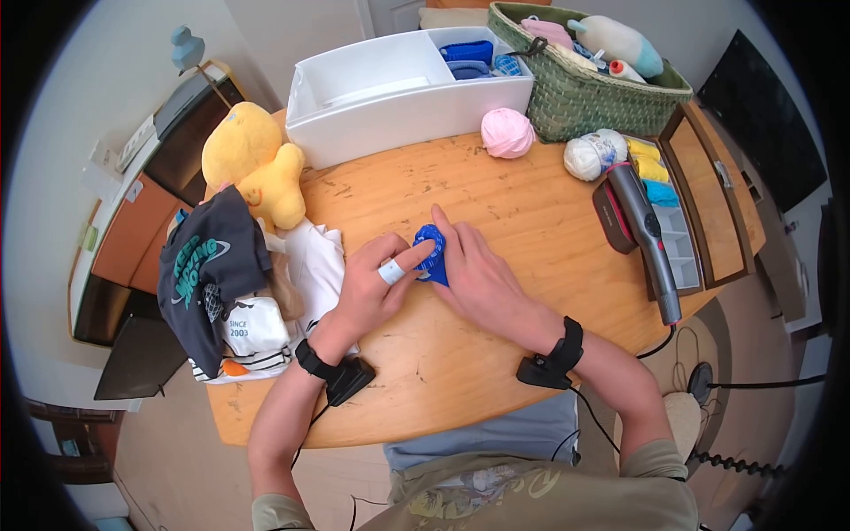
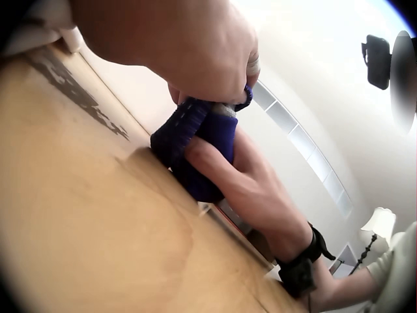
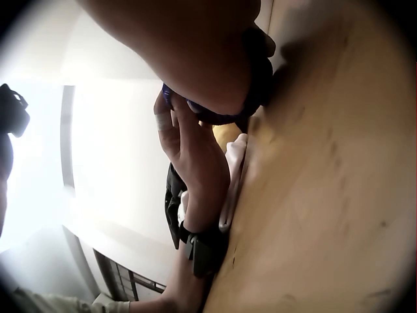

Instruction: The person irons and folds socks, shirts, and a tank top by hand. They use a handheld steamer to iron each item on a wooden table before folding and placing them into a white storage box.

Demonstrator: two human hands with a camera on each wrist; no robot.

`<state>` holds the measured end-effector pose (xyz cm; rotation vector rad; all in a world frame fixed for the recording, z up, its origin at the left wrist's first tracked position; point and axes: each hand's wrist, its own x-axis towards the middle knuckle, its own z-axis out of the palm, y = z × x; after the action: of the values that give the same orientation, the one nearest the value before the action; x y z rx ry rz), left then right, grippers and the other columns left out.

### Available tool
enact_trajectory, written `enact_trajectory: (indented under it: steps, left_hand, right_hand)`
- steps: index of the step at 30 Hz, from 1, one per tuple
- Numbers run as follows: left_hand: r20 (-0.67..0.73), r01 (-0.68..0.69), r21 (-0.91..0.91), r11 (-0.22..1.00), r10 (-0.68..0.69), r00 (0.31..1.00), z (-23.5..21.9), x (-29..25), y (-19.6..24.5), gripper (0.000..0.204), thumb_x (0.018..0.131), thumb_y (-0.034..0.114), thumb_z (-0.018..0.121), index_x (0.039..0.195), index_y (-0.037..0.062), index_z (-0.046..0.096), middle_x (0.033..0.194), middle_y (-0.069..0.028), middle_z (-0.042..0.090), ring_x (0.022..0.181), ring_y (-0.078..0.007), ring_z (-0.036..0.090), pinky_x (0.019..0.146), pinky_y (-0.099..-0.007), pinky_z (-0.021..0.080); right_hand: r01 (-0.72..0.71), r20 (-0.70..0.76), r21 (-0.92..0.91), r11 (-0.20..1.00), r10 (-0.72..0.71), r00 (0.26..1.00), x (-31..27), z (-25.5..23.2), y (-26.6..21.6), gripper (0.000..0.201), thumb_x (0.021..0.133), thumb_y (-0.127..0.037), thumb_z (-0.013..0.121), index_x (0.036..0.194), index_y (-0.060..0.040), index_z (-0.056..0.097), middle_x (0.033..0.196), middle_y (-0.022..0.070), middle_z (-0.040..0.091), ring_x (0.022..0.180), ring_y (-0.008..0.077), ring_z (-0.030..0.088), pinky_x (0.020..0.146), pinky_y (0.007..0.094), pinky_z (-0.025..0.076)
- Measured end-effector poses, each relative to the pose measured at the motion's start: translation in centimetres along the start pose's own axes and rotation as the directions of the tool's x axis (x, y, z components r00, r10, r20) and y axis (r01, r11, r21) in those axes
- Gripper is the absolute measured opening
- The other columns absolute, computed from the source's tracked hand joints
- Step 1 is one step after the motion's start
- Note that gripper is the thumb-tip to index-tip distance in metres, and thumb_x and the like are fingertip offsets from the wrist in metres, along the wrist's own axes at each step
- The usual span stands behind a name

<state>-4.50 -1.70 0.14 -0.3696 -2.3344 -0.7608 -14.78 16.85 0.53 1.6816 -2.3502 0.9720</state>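
Gripping a small blue cloth [image 1: 431,268] at the center of the frame, 2 hands work together: the left hand [image 1: 372,273], with a white band [image 1: 390,272] round 1 finger, pinches it from the left, while the right hand [image 1: 478,276] holds it from the right. In the left wrist view, the right thumb presses over the cloth, which seems doubled over. Folding or tucking the piece, perhaps a sock, looks like the step in hand; the bundle does not look finished. I judge that the next move calls for a firm right-hand hold while the left fingers work the loose edge round, with care that the fold does not spring apart.

Farther out on the wooden table [image 1: 398,398], a pile of clothes [image 1: 208,274] lies at left, beside a yellow plush toy [image 1: 243,150]. At upper center stands a white bin [image 1: 398,124] with blue cloth pieces [image 1: 467,53] in its right part, and a pink ball of yarn [image 1: 507,133] just before it. A green basket [image 1: 589,106] fills the upper right; below it lies a gray handheld appliance [image 1: 651,234].
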Motion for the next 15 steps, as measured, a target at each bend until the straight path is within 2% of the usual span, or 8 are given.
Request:
enact_trajectory:
  steps: [2, 3, 5, 8, 12, 15]
  left_hand:
    - [-0.025, -0.009, 0.038, 0.999, 0.010, 1.000, 0.1, 0.1, 0.4, 0.035, 0.086, -0.001, 0.076, 0.120, 0.0050, 0.070, 0.082, -0.0115, 0.059, 0.069, -0.0289, 0.060, 0.061, -0.0389, 0.050]
    - [-0.039, -0.014, 0.058, 0.998, 0.016, 0.999, 0.2, 0.2, 0.6, 0.035, 0.086, 0.001, 0.077, 0.120, 0.0043, 0.070, 0.082, -0.0119, 0.058, 0.068, -0.0293, 0.059, 0.061, -0.0398, 0.050]
    - [-0.052, 0.030, -0.008, 1.000, -0.030, 0.998, 0.7, 0.1, 0.4, 0.039, 0.086, 0.007, 0.080, 0.123, 0.0037, 0.068, 0.084, -0.0121, 0.058, 0.068, -0.0288, 0.060, 0.061, -0.0398, 0.050]
    - [-0.038, 0.076, -0.067, 0.995, -0.078, 0.996, 0.7, 0.3, 0.8, 0.047, 0.087, 0.015, 0.083, 0.128, 0.0037, 0.064, 0.089, -0.0125, 0.059, 0.069, -0.0290, 0.060, 0.061, -0.0395, 0.050]
    - [0.021, 0.166, -0.083, 0.983, -0.165, 0.986, 0.8, -0.2, 0.7, 0.056, 0.087, 0.022, 0.085, 0.133, 0.0055, 0.057, 0.094, -0.0130, 0.058, 0.074, -0.0301, 0.061, 0.063, -0.0392, 0.051]
    - [0.027, 0.153, -0.090, 0.984, -0.151, 0.988, 0.8, 0.0, 0.7, 0.061, 0.086, 0.024, 0.087, 0.135, 0.0073, 0.054, 0.098, -0.0139, 0.060, 0.082, -0.0309, 0.064, 0.069, -0.0400, 0.053]
  right_hand:
    - [-0.041, 0.030, 0.040, 0.998, 0.039, 0.999, -0.2, 0.0, 0.0, 0.100, 0.083, -0.010, 0.079, 0.163, 0.0057, 0.020, 0.118, 0.0219, 0.052, 0.109, 0.0400, 0.058, 0.086, 0.0453, 0.056]
    - [-0.044, 0.035, 0.118, 0.992, 0.040, 0.999, -0.2, 0.0, 0.2, 0.100, 0.084, -0.011, 0.078, 0.164, 0.0034, 0.018, 0.120, 0.0224, 0.052, 0.111, 0.0406, 0.058, 0.088, 0.0462, 0.055]
    - [-0.048, 0.048, 0.271, 0.961, 0.036, 0.998, 0.0, -0.3, 0.6, 0.101, 0.087, -0.012, 0.074, 0.166, -0.0011, 0.013, 0.124, 0.0234, 0.051, 0.115, 0.0418, 0.057, 0.091, 0.0481, 0.055]
    - [-0.023, 0.063, 0.358, 0.934, 0.000, 0.998, 0.1, -0.8, 0.8, 0.102, 0.088, -0.011, 0.070, 0.168, -0.0061, 0.008, 0.131, 0.0248, 0.050, 0.119, 0.0438, 0.056, 0.097, 0.0495, 0.052]
    - [0.001, 0.086, 0.424, 0.906, -0.041, 0.995, 0.2, -0.9, 1.2, 0.093, 0.087, -0.008, 0.068, 0.165, -0.0036, 0.016, 0.135, 0.0249, 0.047, 0.121, 0.0436, 0.056, 0.101, 0.0470, 0.051]
    - [0.019, 0.067, 0.500, 0.866, -0.061, 0.996, 0.2, -0.5, 1.7, 0.084, 0.087, -0.007, 0.068, 0.159, -0.0024, 0.026, 0.137, 0.0239, 0.046, 0.125, 0.0424, 0.054, 0.106, 0.0455, 0.047]
